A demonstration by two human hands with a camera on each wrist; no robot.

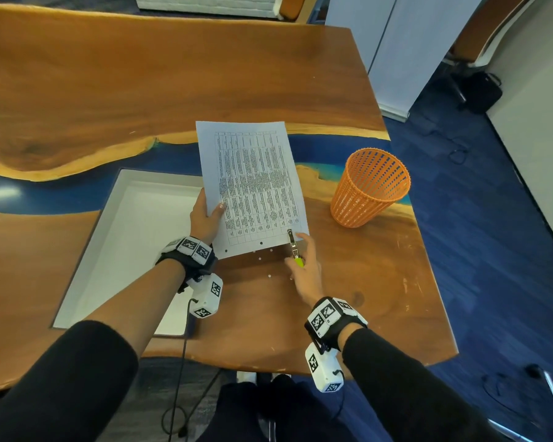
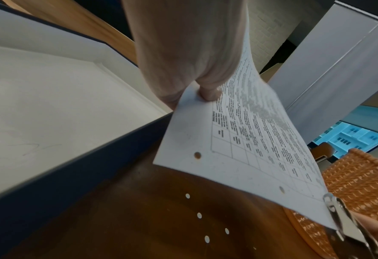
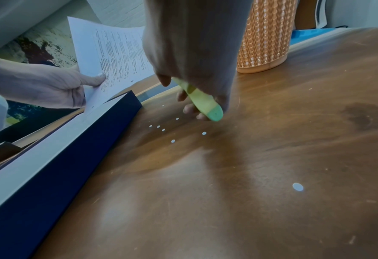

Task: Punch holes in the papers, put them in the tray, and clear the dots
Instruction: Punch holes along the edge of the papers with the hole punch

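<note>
White printed paper (image 1: pixel 253 183) — two holes punched — pinched by left hand (image 1: pixel 205 215); right hand (image 1: pixel 304 266) grips punch (image 1: pixel 293 247).

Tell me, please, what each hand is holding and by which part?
The left hand pinches the printed paper at its left edge. The right hand holds the hole punch by its green handles, jaws at the paper's near right corner.

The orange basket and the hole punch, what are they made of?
The orange basket looks like matte moulded plastic: even colour, thin ribs with regular slots. The hole punch seems to be shiny metal at its head, where it glints, with green handles that look like smooth plastic or rubber.
</note>
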